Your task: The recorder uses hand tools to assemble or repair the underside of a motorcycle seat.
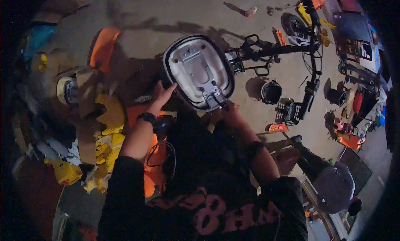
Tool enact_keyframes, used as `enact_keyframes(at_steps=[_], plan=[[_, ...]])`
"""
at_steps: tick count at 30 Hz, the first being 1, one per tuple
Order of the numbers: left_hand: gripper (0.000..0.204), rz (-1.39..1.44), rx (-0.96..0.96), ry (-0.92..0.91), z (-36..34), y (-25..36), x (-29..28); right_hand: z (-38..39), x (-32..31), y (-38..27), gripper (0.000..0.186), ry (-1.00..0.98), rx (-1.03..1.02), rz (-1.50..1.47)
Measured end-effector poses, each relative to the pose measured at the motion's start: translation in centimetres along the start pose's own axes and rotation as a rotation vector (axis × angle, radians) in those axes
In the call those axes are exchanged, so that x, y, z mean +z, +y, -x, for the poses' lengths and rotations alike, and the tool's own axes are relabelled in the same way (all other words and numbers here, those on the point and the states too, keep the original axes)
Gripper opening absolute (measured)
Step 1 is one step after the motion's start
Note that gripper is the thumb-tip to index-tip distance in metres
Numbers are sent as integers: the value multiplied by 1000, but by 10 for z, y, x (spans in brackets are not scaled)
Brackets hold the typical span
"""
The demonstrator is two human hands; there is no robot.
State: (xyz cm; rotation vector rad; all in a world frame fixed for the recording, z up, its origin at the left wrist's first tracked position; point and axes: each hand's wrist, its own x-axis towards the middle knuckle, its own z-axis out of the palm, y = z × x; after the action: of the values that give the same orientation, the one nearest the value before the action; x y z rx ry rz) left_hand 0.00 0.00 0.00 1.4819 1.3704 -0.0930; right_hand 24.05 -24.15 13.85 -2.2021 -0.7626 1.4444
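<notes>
I hold a rounded vehicle seat (pixel 198 70), apparently from a scooter, with its underside facing up. A black rim surrounds its pale metal pan, and a bracket (pixel 213 95) with what looks like a hinge sits at its near end. My left hand (pixel 163 95) is closed on the left edge, thumb against the rim and the other fingers partly hidden below. At the near right edge, beside the bracket, my right hand (pixel 232 113) grips the rim. Its fingertips are mostly hidden under the seat.
Beyond the seat lies a black frame (pixel 271 52) with handlebars. Right of me are a black bucket (pixel 271 92) and a black basket (pixel 288 112). Orange (pixel 104 45) and yellow panels (pixel 110 116) lie left. Another person (pixel 333 187) is at the lower right.
</notes>
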Motion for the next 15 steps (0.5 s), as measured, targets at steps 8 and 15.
enact_keyframes(at_steps=[8,15], plan=[[92,-358,-312,490,10,60,73,-34,43,20,17,51,-352,721],[83,-405,-260,676,3,55,79,-24,49,14,16,135,-79,273]])
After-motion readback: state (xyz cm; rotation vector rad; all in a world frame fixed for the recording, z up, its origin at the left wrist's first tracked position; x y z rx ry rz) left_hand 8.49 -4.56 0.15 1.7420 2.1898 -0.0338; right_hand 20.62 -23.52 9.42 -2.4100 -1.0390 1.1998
